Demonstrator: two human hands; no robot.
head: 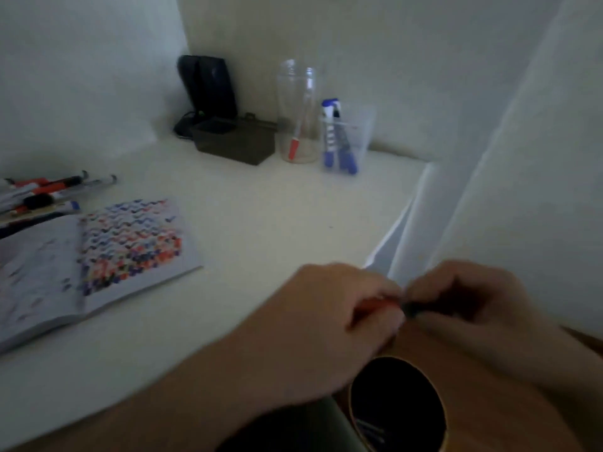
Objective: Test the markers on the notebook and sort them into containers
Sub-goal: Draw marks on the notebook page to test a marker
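Far off to the left of the hands, a bunch of markers (49, 190) is lying at the edge of the white table (261, 223), and just below them an open notebook (98, 265) is showing a page crowded with red, blue and black squiggles. Up beyond the hands, against the back wall, a dark box (233, 143) is sitting beside a black device (208, 88). To its right a tall clear jar (298, 112) is holding one red-capped marker (293, 148), and next to that a clear cup (347, 138) is holding several blue markers (331, 135).

Down near the front edge, the left hand (329, 324) is curling its fingers round the red end of a marker (396, 305), while the right hand (470, 298) is pinching its black end; the two hands are nearly touching, though the blur is hiding the finer detail. Directly under the hands, a round dark-mouthed container (396, 406) is standing open, with something bluish lying inside.
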